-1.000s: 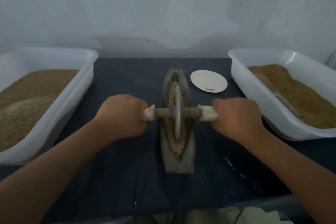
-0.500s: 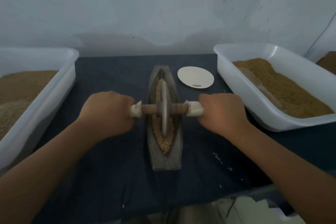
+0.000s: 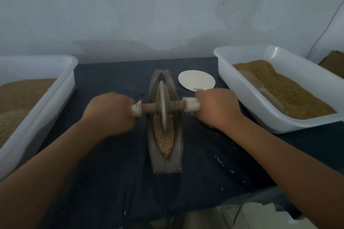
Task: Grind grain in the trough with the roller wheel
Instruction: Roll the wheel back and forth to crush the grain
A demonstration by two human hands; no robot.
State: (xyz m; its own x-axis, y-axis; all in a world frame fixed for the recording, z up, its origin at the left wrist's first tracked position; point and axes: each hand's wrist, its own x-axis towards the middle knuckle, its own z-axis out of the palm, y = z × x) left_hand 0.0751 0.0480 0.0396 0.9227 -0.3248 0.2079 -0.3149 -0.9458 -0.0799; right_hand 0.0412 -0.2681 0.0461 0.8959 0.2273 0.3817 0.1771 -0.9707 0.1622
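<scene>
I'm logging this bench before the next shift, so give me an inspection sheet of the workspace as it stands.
Surface: dark cloth, creased.
Job's things: trough lies lengthwise at centre, holding grain; roller wheel stands upright in it.
Clutter: loose kernels right of the trough; white disc beyond the right hand.
Hands: left hand and right hand each grip a wrapped end of the axle.
Cables: thin cable up the far-right wall.
Surroundings: left tub and right tub hold grain; pale scuffed wall.

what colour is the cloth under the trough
Dark navy blue cloth, plain, seen in the head view under the trough.
</scene>
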